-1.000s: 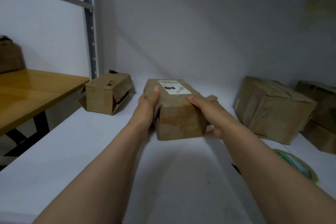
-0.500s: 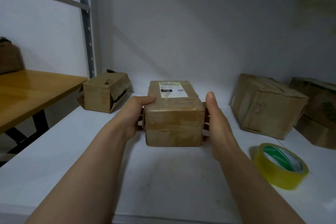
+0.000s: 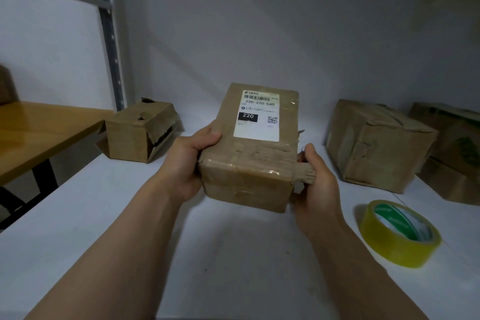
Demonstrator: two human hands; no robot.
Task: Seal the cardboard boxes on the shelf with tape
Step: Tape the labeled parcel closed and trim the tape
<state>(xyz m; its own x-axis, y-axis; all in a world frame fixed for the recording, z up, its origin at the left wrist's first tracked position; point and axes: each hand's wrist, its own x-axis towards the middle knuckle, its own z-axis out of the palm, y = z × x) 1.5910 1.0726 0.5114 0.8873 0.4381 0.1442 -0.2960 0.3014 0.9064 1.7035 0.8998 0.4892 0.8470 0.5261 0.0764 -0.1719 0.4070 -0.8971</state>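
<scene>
box [image 3: 255, 148] between both hands | left hand [image 3: 185, 163] grips left side | right hand [image 3: 315, 184] grips right (torn flap) side

The labelled cardboard box [image 3: 249, 163] is brown card, matt and scuffed, with shiny clear tape wrinkled across its near end. Its shipping label [image 3: 258, 117] is smooth white paper (a faint sheen lies over it). The tape roll [image 3: 400, 235], toward the shelf's right edge, is glossy yellowish translucent plastic around a green-printed core. The shelf board [image 3: 220, 267] is smooth, matt white. At its back left corner the small box [image 3: 135, 138] shows torn, rough card; the large box [image 3: 376, 143] toward the back right is creased, dull card. The upright [image 3: 110, 41] looks like grey metal; the table [image 3: 39, 132] is glossy wood.
</scene>
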